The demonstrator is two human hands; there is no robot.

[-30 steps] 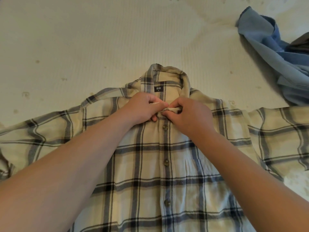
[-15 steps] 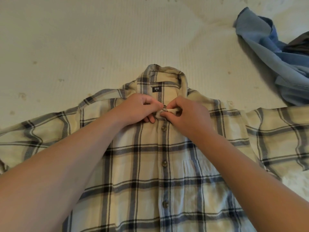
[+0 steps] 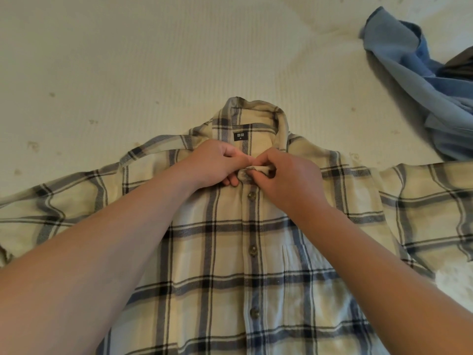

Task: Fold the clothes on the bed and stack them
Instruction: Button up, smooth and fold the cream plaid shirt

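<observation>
Cream bed [image 3: 128, 60] | plaid shirt [image 3: 217, 252] flat, buttoned | left hand [image 3: 212, 165], right hand [image 3: 289, 180] pinching its collar placket

A cream, ribbed bed cover [image 3: 153, 60] spreads out past the left hand [image 3: 212, 166]. Small brown spots [image 3: 33, 146] dot it, far to that hand's left.

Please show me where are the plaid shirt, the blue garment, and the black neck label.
plaid shirt [image 3: 230, 278]: head view, front panel.
blue garment [image 3: 399, 62]: head view, upper flat part.
black neck label [image 3: 241, 136]: head view, label middle.
</observation>
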